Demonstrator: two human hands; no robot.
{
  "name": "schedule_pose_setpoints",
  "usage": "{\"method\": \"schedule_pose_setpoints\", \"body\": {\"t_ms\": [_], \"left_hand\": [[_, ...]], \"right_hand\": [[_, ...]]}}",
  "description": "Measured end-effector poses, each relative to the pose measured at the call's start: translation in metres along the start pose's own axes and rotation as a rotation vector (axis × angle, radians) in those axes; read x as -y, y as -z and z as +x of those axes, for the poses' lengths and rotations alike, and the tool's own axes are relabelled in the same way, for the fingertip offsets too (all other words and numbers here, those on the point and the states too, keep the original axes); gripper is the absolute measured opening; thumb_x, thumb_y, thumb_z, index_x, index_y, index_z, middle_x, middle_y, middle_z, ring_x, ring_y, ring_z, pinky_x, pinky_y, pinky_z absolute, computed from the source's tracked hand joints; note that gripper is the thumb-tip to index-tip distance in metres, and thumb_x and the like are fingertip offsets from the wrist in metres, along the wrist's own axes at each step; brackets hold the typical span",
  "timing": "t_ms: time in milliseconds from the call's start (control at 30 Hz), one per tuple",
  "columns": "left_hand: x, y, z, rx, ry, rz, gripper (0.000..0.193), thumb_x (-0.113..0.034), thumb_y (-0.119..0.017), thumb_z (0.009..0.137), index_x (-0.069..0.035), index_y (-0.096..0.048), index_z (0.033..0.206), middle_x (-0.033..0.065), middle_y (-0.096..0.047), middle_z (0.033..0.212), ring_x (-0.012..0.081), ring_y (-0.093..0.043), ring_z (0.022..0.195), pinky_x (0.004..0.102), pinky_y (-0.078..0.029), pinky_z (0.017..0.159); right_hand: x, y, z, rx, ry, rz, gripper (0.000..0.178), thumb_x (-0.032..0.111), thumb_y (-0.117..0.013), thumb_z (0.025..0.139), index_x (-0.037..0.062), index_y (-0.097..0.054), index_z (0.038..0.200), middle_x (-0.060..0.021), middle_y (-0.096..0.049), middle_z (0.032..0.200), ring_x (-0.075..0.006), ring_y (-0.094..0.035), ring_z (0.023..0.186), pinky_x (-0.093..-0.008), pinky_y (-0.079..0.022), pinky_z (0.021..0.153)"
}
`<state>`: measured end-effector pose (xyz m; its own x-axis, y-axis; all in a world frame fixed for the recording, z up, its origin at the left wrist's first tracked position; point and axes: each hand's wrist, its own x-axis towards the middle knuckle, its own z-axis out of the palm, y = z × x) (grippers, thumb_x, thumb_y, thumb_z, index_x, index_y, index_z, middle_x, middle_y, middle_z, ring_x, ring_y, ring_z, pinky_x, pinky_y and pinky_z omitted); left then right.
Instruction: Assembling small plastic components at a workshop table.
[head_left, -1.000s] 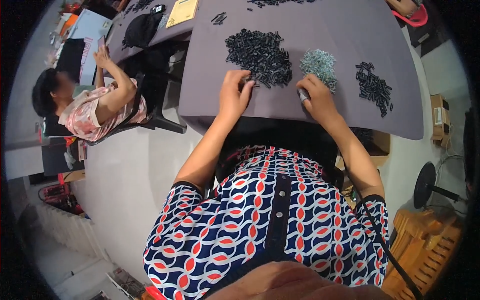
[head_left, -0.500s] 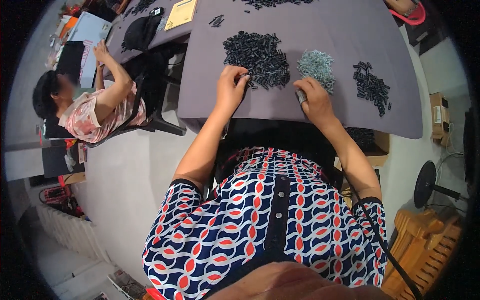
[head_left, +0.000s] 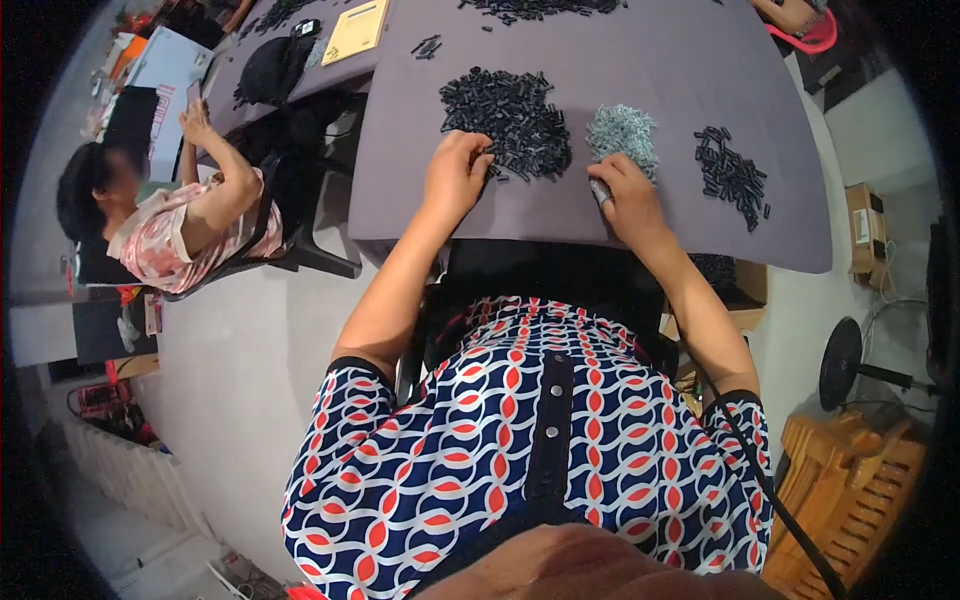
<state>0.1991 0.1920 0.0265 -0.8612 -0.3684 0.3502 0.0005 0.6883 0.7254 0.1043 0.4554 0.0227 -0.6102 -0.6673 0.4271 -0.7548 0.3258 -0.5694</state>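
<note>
At upper centre, the left hand point(head_left: 455, 172) curls its fingers into the black parts pile point(head_left: 508, 122) on the grey bench point(head_left: 420, 190). The right hand point(head_left: 622, 196) pinches a small piece beside the pale grey pile point(head_left: 622, 130); what it is can't be made out.

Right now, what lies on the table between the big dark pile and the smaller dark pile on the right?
In the head view, a pale grey pile of small parts lies between the big dark pile and the smaller dark pile.

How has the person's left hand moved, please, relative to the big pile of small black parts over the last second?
Yes: the left hand has moved forward on the table toward the big pile of small black parts, now touching its edge.
</note>
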Motion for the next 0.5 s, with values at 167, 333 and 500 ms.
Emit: {"method": "schedule_pose_setpoints", "body": {"t_ms": [167, 333, 500], "left_hand": [[-0.001, 0.004, 0.007, 0.068, -0.163, 0.317, 0.017, -0.009, -0.071, 0.08, -0.003, -0.066, 0.095, 0.0138, -0.063, 0.093, 0.0342, -0.061, 0.084, 0.0406, -0.05, 0.074], [-0.008, 0.003, 0.008, 0.098, -0.035, 0.385, 0.015, -0.015, -0.071, 0.082, -0.006, -0.067, 0.093, 0.0111, -0.062, 0.091, 0.0324, -0.062, 0.081, 0.0406, -0.049, 0.071], [-0.005, 0.005, 0.012, 0.119, -0.055, 0.4, 0.014, -0.016, -0.07, 0.083, -0.006, -0.066, 0.093, 0.0108, -0.062, 0.091, 0.0305, -0.062, 0.079, 0.0399, -0.049, 0.07]], "right_hand": [[0.001, 0.011, 0.008, 0.119, -0.102, 0.07, 0.023, -0.002, -0.06, 0.08, 0.0023, -0.064, 0.102, -0.0155, -0.059, 0.105, -0.0358, -0.059, 0.099, -0.0421, -0.049, 0.086], [-0.003, 0.019, 0.011, 0.04, -0.126, 0.16, 0.024, -0.001, -0.059, 0.08, 0.0026, -0.065, 0.104, -0.0156, -0.06, 0.104, -0.0362, -0.06, 0.099, -0.0425, -0.049, 0.086], [-0.001, 0.007, 0.016, 0.118, -0.096, -0.006, 0.027, -0.002, -0.059, 0.078, 0.0037, -0.064, 0.103, -0.0147, -0.059, 0.102, -0.0366, -0.059, 0.1, -0.0438, -0.049, 0.084]]}}
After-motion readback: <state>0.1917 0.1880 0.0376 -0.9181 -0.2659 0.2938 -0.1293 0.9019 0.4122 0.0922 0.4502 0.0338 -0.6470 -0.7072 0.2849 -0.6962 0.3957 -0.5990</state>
